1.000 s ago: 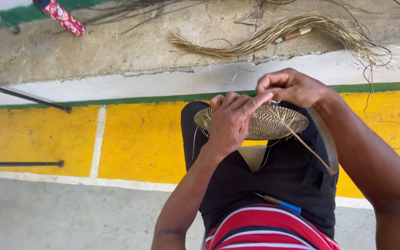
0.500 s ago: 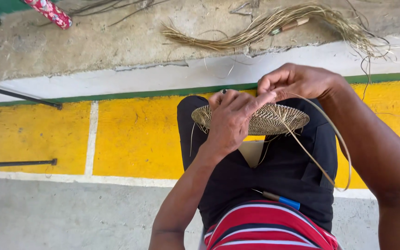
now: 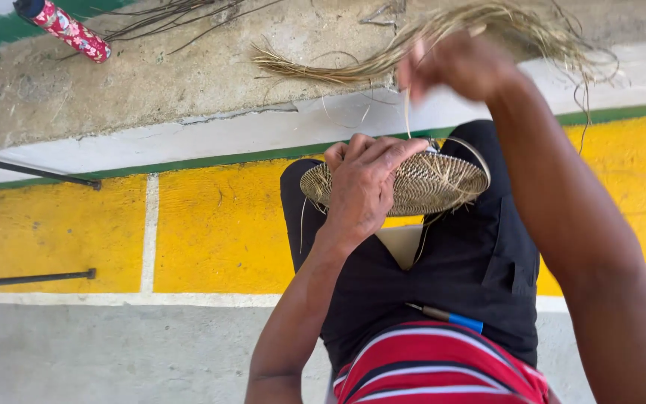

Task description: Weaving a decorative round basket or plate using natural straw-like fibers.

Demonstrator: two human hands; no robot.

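Now your left hand [image 3: 364,183] clamps the round woven disc [image 3: 420,183] flat on your lap, while your right hand [image 3: 454,67], blurred, pinches a fibre strand [image 3: 407,112] rising straight up from the disc's rim.

Left of the woven disc [image 3: 413,183] on the lap, painted yellow floor [image 3: 211,232] lies open. Beyond the disc, a loose fibre bundle [image 3: 353,63] sprawls across the concrete ledge. Two dark rods [image 3: 31,170] lie far left of the disc.
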